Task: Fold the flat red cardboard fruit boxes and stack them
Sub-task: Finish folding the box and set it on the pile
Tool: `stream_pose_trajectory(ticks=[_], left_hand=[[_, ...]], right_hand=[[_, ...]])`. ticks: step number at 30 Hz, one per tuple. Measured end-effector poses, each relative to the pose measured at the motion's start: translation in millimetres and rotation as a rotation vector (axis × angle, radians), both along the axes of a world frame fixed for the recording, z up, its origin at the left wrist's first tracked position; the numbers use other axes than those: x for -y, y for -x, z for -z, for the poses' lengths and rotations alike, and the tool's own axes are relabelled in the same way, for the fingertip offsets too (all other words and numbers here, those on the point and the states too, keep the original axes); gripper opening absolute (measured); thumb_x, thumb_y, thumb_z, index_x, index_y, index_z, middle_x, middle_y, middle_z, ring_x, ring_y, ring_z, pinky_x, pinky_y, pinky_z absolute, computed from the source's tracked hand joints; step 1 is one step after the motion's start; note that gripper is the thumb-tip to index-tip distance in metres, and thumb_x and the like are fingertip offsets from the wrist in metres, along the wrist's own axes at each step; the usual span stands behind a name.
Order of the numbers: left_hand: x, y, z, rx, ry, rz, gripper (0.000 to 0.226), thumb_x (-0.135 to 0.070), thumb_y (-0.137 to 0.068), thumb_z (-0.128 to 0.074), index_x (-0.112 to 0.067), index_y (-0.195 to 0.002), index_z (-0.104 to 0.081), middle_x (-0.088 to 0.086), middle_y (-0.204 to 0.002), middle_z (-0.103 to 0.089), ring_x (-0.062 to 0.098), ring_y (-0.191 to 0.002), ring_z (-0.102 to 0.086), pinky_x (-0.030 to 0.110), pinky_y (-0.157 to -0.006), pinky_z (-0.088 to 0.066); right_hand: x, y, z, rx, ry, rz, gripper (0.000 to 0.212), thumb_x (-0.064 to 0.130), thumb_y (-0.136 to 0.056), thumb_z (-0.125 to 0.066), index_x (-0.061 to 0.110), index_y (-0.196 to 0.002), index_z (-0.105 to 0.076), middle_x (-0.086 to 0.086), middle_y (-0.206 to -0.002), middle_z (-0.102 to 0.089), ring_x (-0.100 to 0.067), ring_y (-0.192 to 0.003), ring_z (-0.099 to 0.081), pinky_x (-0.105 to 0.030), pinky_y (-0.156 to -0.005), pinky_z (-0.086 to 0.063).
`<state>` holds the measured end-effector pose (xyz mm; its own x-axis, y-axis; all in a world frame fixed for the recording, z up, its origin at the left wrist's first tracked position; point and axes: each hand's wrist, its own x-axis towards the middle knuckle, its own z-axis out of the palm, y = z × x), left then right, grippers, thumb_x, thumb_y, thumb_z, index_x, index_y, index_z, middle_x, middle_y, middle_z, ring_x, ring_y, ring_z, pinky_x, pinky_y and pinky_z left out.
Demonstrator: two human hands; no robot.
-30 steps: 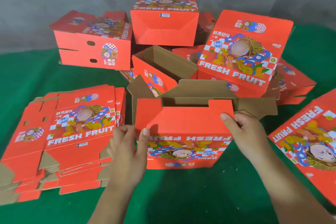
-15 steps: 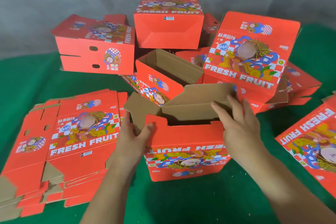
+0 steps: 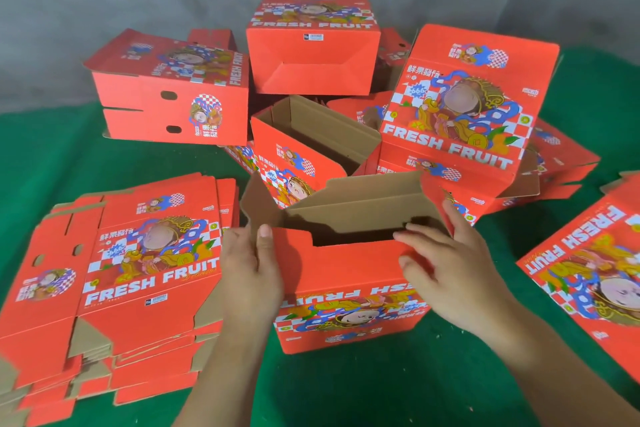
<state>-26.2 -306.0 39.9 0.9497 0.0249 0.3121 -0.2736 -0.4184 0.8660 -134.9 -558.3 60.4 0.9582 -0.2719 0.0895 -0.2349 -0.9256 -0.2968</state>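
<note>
Fingers [image 3: 424, 236] of the right hand [image 3: 453, 274] lie spread on the half-folded box [image 3: 349, 284] mid-cloth while the left hand [image 3: 251, 267] pinches its corner (uneven pressure could buckle the unlocked flap).

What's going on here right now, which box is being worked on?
A person is folding a red fruit box on the green cloth. The left hand grips its left corner; the right hand presses on the front panel's top edge. Brown flaps are open. Flat boxes wait at left; folded boxes sit behind.
</note>
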Motion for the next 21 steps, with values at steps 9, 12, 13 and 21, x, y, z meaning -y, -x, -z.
stream_pose_trajectory(ticks=[9, 12, 13, 21], left_hand=[[1, 13, -14, 0.333, -0.586, 0.234, 0.077, 0.015, -0.075, -0.067, -0.022, -0.142, -0.063, 0.012, -0.117, -0.059, 0.036, -0.091, -0.054, 0.052, -0.081, -0.047], [-4, 10, -12, 0.256, -0.658, 0.309, 0.053, -0.020, -0.085, -0.079, -0.029, -0.136, -0.067, 0.003, -0.117, -0.055, 0.030, -0.094, -0.051, 0.049, -0.086, -0.047], [-5, 9, -12, 0.199, -0.711, 0.328, 0.049, -0.042, -0.090, -0.073, -0.034, -0.137, -0.065, 0.000, -0.118, -0.053, 0.027, -0.097, -0.049, 0.047, -0.089, -0.046], [19, -36, -21, 0.088, -0.734, 0.358, 0.029, -0.038, -0.105, -0.048, -0.035, -0.131, -0.063, -0.002, -0.120, -0.071, 0.030, -0.109, -0.065, 0.045, -0.093, -0.048]], right_hand=[[-8, 4, 1, -0.116, 0.044, 0.177, 0.093, 0.081, -0.082, -0.038, 0.046, -0.161, -0.004, 0.011, -0.168, 0.025, -0.027, -0.153, 0.020, -0.047, -0.126, -0.010], [-12, 2, 1, -0.112, 0.092, 0.091, 0.086, 0.076, -0.088, -0.028, 0.044, -0.161, 0.004, 0.009, -0.168, 0.026, -0.017, -0.147, 0.042, -0.044, -0.127, -0.005], [-14, 2, 1, -0.120, 0.122, 0.068, 0.082, 0.074, -0.090, -0.022, 0.043, -0.161, 0.006, 0.007, -0.170, 0.021, -0.017, -0.145, 0.045, -0.043, -0.127, -0.002], [-12, 20, 11, 0.124, 0.088, -0.031, 0.058, 0.058, -0.101, -0.027, 0.030, -0.140, -0.061, 0.009, -0.165, -0.033, -0.012, -0.158, 0.007, -0.043, -0.122, -0.030]])
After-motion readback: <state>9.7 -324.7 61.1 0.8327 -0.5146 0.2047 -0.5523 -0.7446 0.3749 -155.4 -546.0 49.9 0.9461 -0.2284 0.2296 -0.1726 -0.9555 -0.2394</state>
